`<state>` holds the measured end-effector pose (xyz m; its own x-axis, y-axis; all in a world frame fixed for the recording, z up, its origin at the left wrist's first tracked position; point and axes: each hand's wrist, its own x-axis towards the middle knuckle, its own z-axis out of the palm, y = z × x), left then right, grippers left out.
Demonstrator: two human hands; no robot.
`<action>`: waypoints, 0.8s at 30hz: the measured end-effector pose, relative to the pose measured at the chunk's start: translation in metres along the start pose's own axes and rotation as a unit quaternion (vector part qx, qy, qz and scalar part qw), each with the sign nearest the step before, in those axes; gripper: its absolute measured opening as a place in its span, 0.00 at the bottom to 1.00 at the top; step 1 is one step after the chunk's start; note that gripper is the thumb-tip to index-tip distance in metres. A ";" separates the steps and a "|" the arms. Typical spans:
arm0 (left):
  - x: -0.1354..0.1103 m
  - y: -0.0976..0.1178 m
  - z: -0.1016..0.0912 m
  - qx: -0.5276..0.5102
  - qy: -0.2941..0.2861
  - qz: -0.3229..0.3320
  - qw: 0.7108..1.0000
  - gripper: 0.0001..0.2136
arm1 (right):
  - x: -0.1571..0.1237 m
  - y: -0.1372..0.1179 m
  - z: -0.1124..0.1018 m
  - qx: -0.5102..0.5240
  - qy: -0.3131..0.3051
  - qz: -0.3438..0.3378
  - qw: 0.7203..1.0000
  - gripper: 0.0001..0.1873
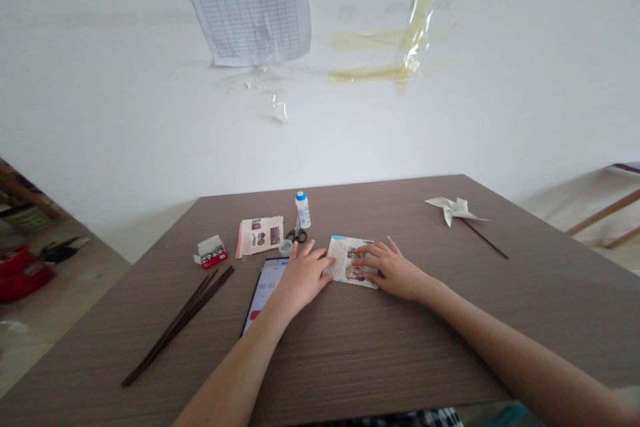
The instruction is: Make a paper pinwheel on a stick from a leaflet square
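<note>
A printed piece of paper [344, 259] with text and colour pictures lies flat on the table between my hands. My left hand [307, 273], fingers spread, touches its left edge with the fingertips. Across its right part rest the spread fingers of my right hand [393, 269], covering some of the pictures. Partly under my left wrist is a phone [261, 293] showing a running timer. Just beyond my left hand are black-handled scissors [297, 235], a small clear round container [285, 247] and a white bottle with a blue cap [303, 209].
Another stack of printed paper [260, 236] lies at the back left, near an open red and white box [212, 253]. Several dark thin sticks [177, 323] lie at the left. A paper pinwheel [454, 209] on a stick lies at the right. A wall [320, 140] stands behind the table.
</note>
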<state>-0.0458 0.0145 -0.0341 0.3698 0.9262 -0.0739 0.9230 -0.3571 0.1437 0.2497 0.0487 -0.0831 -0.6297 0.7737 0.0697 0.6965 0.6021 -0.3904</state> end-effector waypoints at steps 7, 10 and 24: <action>-0.003 -0.002 -0.011 0.008 -0.006 -0.026 1.000 0.21 | -0.001 -0.007 -0.002 -0.012 -0.017 0.008 1.000 0.27; -0.004 -0.007 -0.019 0.004 0.003 -0.034 0.999 0.21 | 0.000 -0.010 -0.001 -0.022 -0.009 0.010 1.000 0.28; 0.026 -0.055 -0.073 0.065 0.057 -0.214 0.973 0.15 | -0.001 -0.019 -0.004 -0.003 -0.001 0.029 1.000 0.26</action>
<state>-0.0951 0.0668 0.0276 -0.0594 0.9982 0.0119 0.9982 0.0595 -0.0027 0.2383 0.0371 -0.0723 -0.5885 0.8072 0.0453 0.7343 0.5571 -0.3878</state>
